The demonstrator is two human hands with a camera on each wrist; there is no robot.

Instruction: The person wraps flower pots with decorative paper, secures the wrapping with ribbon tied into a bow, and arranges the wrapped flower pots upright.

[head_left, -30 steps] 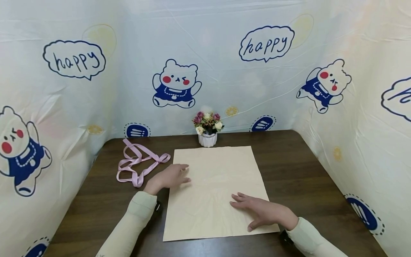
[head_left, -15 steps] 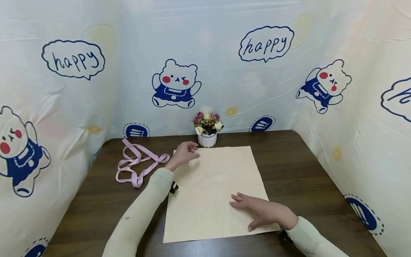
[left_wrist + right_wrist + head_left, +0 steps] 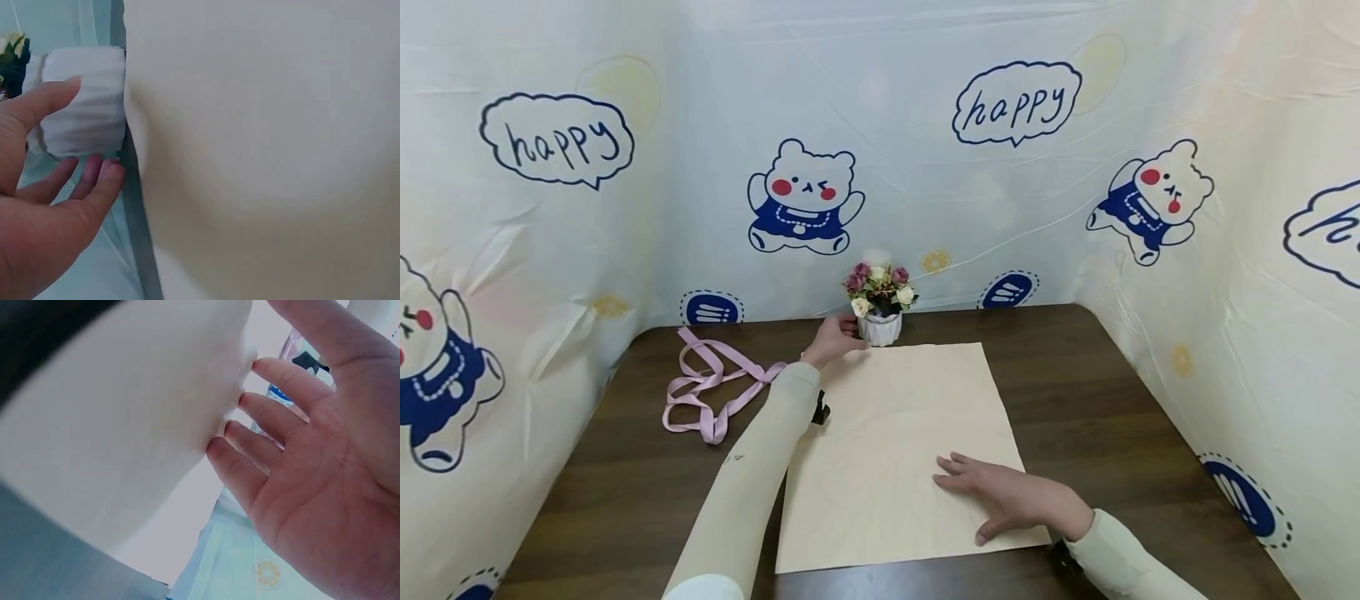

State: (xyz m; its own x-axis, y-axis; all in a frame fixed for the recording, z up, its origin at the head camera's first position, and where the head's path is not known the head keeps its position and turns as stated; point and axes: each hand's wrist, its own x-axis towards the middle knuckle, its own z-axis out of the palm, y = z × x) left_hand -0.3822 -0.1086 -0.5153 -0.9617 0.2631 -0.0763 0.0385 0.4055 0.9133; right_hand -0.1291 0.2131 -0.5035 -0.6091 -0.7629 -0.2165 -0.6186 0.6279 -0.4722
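Note:
My left hand [image 3: 835, 341] is at the left side of a small white flowerpot [image 3: 880, 328] with pink and cream flowers [image 3: 880, 288]. In the left wrist view its thumb [image 3: 53, 100] passes in front of the pot while the fingers [image 3: 100, 181] sit beside it, apart from one another; firm contact does not show. A large cream sheet [image 3: 895, 433], apparently paper, lies flat before the pot. My right hand [image 3: 1007, 497] rests on the sheet's lower right part, fingers spread, with its fingertips [image 3: 215, 447] touching the surface.
A loosely looped pink ribbon [image 3: 715, 385] lies on the dark wooden table [image 3: 1097, 467], left of the sheet and near the left sleeve. A patterned curtain [image 3: 887, 200] stands close behind the pot and along both sides.
My left hand has moved from the sheet's left edge, away and to the right, to the flowerpot. The right hand stays in place on the sheet. The view has turned slightly.

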